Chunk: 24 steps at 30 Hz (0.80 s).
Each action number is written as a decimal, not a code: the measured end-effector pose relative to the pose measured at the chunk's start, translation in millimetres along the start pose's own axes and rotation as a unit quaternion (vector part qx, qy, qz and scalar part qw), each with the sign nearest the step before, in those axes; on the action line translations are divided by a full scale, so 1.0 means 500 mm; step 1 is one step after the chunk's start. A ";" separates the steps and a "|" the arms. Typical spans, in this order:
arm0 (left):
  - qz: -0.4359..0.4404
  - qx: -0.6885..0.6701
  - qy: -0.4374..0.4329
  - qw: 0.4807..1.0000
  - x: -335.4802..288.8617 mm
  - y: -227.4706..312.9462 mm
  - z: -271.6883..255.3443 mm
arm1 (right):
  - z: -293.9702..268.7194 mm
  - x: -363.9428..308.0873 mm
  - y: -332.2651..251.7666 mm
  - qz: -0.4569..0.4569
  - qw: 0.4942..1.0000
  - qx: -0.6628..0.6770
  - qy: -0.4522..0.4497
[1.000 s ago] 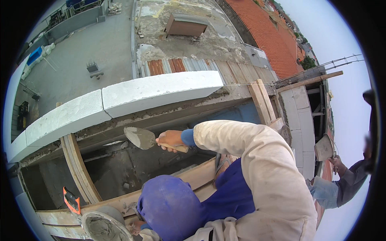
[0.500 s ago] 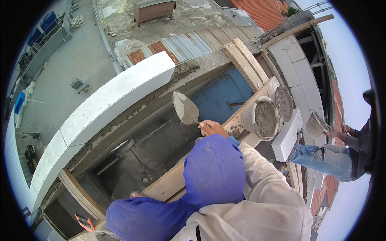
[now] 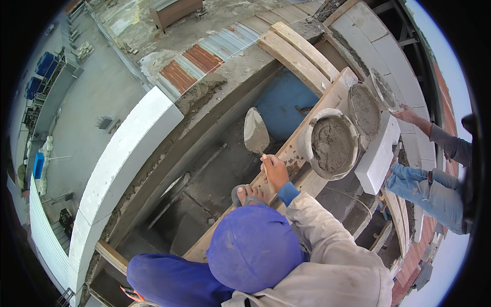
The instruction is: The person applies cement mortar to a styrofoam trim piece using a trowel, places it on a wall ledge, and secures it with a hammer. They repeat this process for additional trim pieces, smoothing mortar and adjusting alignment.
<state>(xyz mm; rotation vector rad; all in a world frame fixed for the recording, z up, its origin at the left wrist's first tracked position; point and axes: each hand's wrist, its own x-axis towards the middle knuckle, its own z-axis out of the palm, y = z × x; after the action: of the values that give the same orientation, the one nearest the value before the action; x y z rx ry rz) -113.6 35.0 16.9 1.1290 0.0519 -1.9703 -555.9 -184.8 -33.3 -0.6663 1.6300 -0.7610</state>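
My right hand (image 3: 276, 173) is closed round the handle of a pointed trowel (image 3: 255, 134), its blade smeared with grey mortar and held over the gap beside the planks. My left hand is out of view. Just right of my right hand, a round bucket (image 3: 310, 137) of grey mortar stands on the planks, with a second mortar-filled bucket (image 3: 351, 105) touching it. A co-worker's hand (image 3: 409, 115) grips a third, tilted mortar container (image 3: 393, 105) beside them. A loose white block (image 3: 377, 158) lies near the buckets.
A curved row of white blocks (image 3: 120, 148) runs along the left ledge, with bare mortar (image 3: 202, 92) beyond its end. Wooden planks (image 3: 319, 118) span a deep opening with a blue surface (image 3: 286, 100) below. My sandalled foot (image 3: 250, 193) rests on a plank. A string crosses above the ledge.
My view has shifted. My right hand has drawn the trowel back, and its blade now points more upright. The co-worker has brought the tilted container up against the buckets. My sandalled foot now shows.
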 end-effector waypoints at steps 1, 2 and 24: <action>-0.004 -0.008 -0.008 1.000 -0.012 0.000 0.008 | 0.007 0.007 -0.010 -0.011 1.000 0.017 -0.010; -0.006 -0.015 -0.014 1.000 -0.025 -0.001 0.014 | 0.017 0.013 -0.020 0.010 1.000 0.023 -0.016; -0.092 -0.072 -0.058 0.991 -0.043 -0.019 0.162 | -0.036 -0.037 -0.018 0.035 0.985 -0.148 -0.079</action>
<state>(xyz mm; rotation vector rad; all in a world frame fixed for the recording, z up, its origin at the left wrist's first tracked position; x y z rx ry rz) -171.3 21.6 77.4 0.9429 0.2411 -2.1551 -570.2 -174.1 -12.6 -0.8533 1.6244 -0.4061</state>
